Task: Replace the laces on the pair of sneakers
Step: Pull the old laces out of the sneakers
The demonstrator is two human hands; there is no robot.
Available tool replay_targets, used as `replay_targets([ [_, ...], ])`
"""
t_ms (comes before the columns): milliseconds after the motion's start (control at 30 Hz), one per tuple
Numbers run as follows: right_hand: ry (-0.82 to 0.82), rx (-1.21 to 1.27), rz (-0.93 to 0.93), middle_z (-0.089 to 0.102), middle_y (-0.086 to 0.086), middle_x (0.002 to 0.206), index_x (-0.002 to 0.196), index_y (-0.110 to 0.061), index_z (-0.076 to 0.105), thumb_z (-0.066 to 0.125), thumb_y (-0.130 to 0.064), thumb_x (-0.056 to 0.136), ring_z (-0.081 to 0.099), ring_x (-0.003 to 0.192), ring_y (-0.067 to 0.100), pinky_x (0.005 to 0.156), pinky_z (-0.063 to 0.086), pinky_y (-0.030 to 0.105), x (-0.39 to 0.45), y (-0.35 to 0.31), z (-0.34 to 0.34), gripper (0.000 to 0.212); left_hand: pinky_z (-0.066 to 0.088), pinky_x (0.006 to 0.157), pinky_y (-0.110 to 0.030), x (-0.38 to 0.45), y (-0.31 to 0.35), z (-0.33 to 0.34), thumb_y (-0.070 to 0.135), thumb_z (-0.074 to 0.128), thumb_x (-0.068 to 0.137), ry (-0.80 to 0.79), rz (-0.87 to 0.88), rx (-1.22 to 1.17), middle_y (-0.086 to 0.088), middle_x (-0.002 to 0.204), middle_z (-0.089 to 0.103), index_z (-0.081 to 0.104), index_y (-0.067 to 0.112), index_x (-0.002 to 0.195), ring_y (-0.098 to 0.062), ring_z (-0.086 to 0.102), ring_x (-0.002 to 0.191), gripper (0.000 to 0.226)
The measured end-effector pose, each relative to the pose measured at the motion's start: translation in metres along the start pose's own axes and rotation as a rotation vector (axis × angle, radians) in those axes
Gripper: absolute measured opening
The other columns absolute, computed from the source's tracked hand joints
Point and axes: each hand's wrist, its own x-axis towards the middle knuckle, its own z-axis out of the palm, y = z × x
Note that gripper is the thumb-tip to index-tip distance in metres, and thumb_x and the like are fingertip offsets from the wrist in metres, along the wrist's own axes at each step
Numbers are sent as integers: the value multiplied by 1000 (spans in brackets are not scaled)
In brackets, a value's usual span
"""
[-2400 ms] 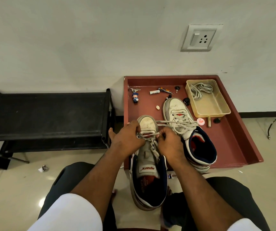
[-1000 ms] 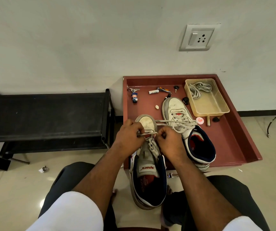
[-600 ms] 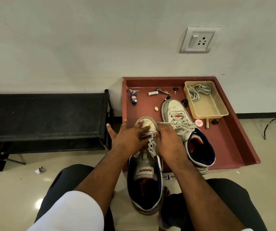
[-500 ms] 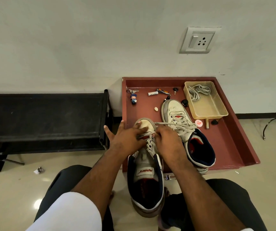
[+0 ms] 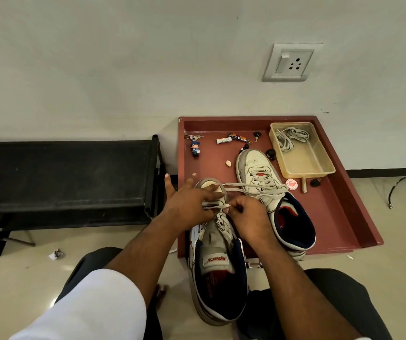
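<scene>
While working near sneaker (image 5: 217, 251) half on red tray (image 5: 358, 217), left hand (image 5: 189, 204) resting loose on toe, fingers spread, steadying. Right hand (image 5: 248, 217) pinching lace (image 5: 246, 185) at lowest eyelets. Only bottom rows getting threaded, upper ones looking bare. Second sneaker (image 5: 268, 190) on tray looking laced already. Another lace bundle (image 5: 290, 138) sitting in yellow tub (image 5: 319, 165).

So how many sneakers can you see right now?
2. The near sneaker sits between the knees, toe on the red tray, under both hands. The far sneaker lies in the tray beside it. Nothing suggests another hidden.
</scene>
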Motion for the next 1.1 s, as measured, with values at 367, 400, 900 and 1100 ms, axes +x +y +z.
replay_targets([
  [367,67,59,18,65,-8,76,88,-15,66,73,-18,85,59,68,5,65,47,19,-6,-6,-4,8,-22,106,-68,4,-2,-1,49,55,92,-17,-63,-25,11,158,31,42,57,136,-16,-8,151,46],
  [400,24,136,70,64,-10,70,83,-15,67,76,-18,82,57,62,1,59,44,15,-5,-2,-2,9,-23,105,-68,4,-3,-1,48,56,92,-13,-66,-36,11,157,32,43,57,136,-16,-8,151,46],
  [900,59,164,71,60,-13,58,70,-22,67,76,-17,82,51,52,-2,52,39,13,-4,-10,0,16,-21,107,-68,6,-2,-1,51,55,92,-16,-81,-41,2,159,29,40,54,140,-15,-9,151,50],
  [1100,75,116,57,55,-12,53,67,-19,67,70,-14,87,45,47,2,54,39,21,-5,-8,0,21,-26,105,-66,2,-3,-5,55,52,94,-27,-70,-42,5,161,24,41,56,137,-17,-12,151,45],
])
